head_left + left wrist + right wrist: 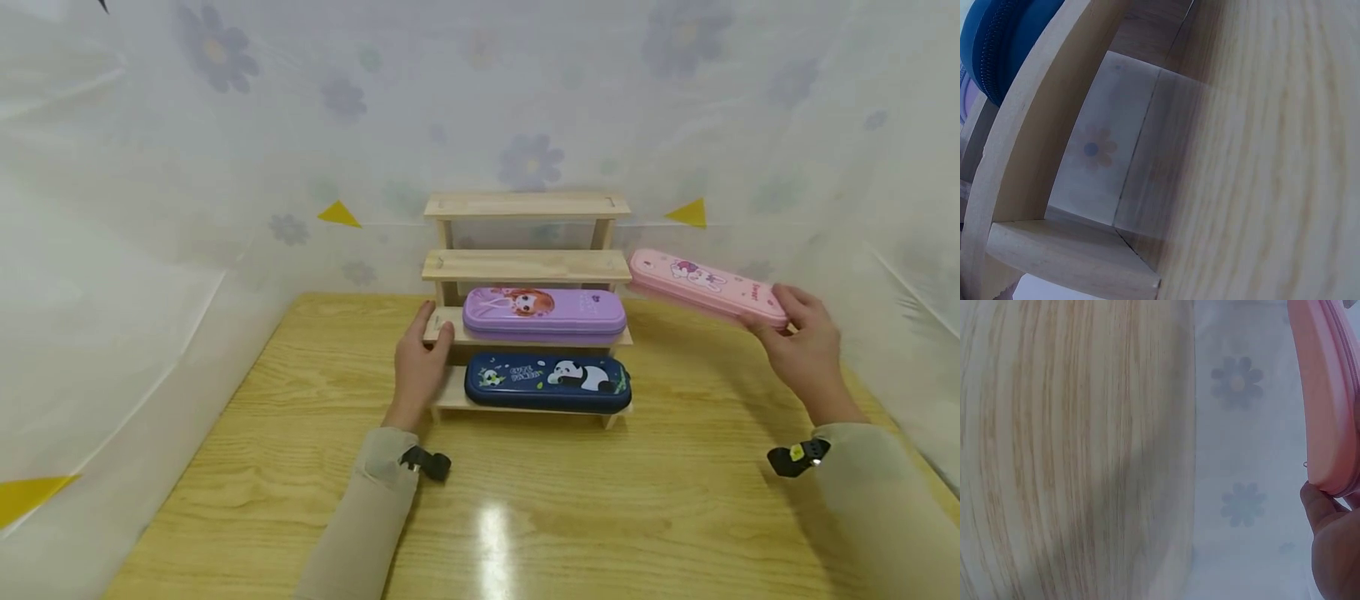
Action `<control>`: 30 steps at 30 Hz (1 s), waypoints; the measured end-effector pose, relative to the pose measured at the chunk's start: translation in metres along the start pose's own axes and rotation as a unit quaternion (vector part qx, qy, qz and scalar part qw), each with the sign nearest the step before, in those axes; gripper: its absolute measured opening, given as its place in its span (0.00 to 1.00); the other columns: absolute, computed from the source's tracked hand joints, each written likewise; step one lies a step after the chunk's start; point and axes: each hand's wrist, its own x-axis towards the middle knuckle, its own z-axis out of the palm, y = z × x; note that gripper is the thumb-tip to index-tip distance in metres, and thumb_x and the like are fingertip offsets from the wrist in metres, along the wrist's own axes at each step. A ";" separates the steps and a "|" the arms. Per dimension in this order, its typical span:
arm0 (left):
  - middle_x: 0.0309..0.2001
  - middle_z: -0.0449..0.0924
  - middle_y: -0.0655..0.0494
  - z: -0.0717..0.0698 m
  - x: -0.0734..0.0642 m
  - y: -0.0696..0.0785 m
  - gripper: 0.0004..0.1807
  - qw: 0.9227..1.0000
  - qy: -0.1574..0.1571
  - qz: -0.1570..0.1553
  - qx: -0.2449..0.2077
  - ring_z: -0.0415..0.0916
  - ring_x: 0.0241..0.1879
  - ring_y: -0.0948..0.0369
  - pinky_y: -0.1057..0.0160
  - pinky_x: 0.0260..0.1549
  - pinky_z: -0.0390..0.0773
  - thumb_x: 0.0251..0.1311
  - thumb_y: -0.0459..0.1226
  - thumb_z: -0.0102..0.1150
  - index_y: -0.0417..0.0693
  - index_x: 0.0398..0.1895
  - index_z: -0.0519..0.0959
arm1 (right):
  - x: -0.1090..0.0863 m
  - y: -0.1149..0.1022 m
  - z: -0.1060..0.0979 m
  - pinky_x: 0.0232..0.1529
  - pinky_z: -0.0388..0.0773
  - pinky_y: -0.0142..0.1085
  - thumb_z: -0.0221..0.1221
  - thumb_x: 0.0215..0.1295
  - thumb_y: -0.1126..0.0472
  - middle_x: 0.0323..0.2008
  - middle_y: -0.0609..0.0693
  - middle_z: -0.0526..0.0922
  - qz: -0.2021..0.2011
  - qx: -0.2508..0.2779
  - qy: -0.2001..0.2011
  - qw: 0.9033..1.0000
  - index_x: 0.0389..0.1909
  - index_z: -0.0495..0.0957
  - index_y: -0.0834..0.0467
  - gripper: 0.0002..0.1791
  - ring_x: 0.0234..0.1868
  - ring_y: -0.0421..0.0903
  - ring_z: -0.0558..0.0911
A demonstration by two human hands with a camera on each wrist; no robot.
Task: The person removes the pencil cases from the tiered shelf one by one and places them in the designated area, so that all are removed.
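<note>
Right hand [806,354] on seemingly smooth pink case [705,287]

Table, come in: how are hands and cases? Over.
Right hand gripping pink case, right of rack. Left hand at rack's left side. Purple case, navy case on lower two steps.

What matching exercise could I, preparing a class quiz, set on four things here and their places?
Things:
1. Pink case
2. Purple case
3. Navy case
4. Left hand

Places:
A. On the wooden stand, lowest level
B. At the stand's left end
C. Held in the right hand
D. On the stand, second level up

Pairs: 1-C, 2-D, 3-A, 4-B
</note>
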 end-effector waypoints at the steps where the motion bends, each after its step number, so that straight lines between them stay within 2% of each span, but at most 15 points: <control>1: 0.72 0.63 0.53 0.000 0.000 -0.001 0.31 1.000 0.000 -0.002 0.002 0.57 0.71 0.58 0.57 0.69 0.57 0.71 0.51 0.52 0.53 0.73 0.66 | 0.000 0.000 0.001 0.62 0.62 0.24 0.60 0.69 0.52 0.70 0.63 0.60 -0.001 0.000 -0.003 1.000 0.75 0.59 0.56 0.37 0.68 0.60 0.60; 4: 0.72 0.63 0.53 0.001 0.000 -0.002 0.30 1.000 0.002 -0.005 0.004 0.57 0.71 0.58 0.57 0.69 0.56 0.71 0.51 0.52 0.54 0.73 0.66 | 0.000 0.002 0.005 0.63 0.62 0.26 0.61 0.69 0.53 0.69 0.65 0.61 -0.011 -0.002 -0.006 1.000 0.74 0.59 0.59 0.37 0.67 0.64 0.61; 8: 0.72 0.63 0.53 0.001 0.000 -0.003 0.31 1.000 0.003 -0.003 0.007 0.57 0.71 0.58 0.57 0.69 0.57 0.71 0.52 0.52 0.54 0.73 0.65 | 0.003 0.005 0.010 0.55 0.60 0.19 0.63 0.67 0.53 0.67 0.67 0.63 -0.027 -0.012 -0.011 0.999 0.73 0.61 0.62 0.38 0.66 0.66 0.62; 12: 0.72 0.63 0.52 0.001 -0.001 -0.004 0.31 1.000 0.006 -0.001 0.008 0.58 0.71 0.58 0.56 0.69 0.58 0.71 0.52 0.52 0.54 0.73 0.65 | 0.008 0.009 0.017 0.54 0.61 0.22 0.64 0.66 0.50 0.67 0.69 0.62 -0.027 -0.025 -0.028 0.999 0.74 0.59 0.62 0.41 0.65 0.68 0.62; 16: 0.72 0.64 0.51 0.000 -0.001 -0.003 0.30 1.000 0.008 -0.001 0.008 0.59 0.71 0.57 0.56 0.69 0.58 0.70 0.50 0.52 0.53 0.73 0.66 | 0.011 0.011 0.023 0.52 0.67 0.32 0.63 0.66 0.48 0.68 0.70 0.61 -0.027 -0.043 -0.050 0.997 0.74 0.57 0.62 0.42 0.64 0.70 0.63; 19: 0.72 0.64 0.53 0.000 -0.001 -0.003 0.30 1.000 0.007 -0.003 0.007 0.59 0.71 0.57 0.56 0.69 0.58 0.71 0.50 0.52 0.52 0.73 0.66 | 0.014 0.011 0.027 0.55 0.70 0.46 0.64 0.66 0.50 0.69 0.71 0.60 -0.034 -0.044 -0.058 0.997 0.74 0.58 0.64 0.42 0.65 0.72 0.61; 23: 0.72 0.63 0.54 0.001 0.000 -0.003 0.31 1.000 0.006 -0.006 0.007 0.58 0.71 0.58 0.57 0.69 0.58 0.71 0.51 0.52 0.52 0.73 0.65 | 0.019 0.011 0.033 0.58 0.64 0.66 0.64 0.66 0.50 0.70 0.71 0.59 -0.040 -0.041 -0.067 0.996 0.73 0.59 0.65 0.42 0.67 0.73 0.58; 30: 0.72 0.63 0.53 0.001 0.002 -0.002 0.30 1.000 0.002 -0.006 0.001 0.58 0.71 0.58 0.59 0.69 0.56 0.70 0.49 0.54 0.52 0.73 0.66 | 0.021 0.016 0.038 0.59 0.60 0.68 0.61 0.68 0.46 0.72 0.71 0.54 -0.023 -0.050 -0.107 0.993 0.74 0.58 0.66 0.43 0.67 0.74 0.56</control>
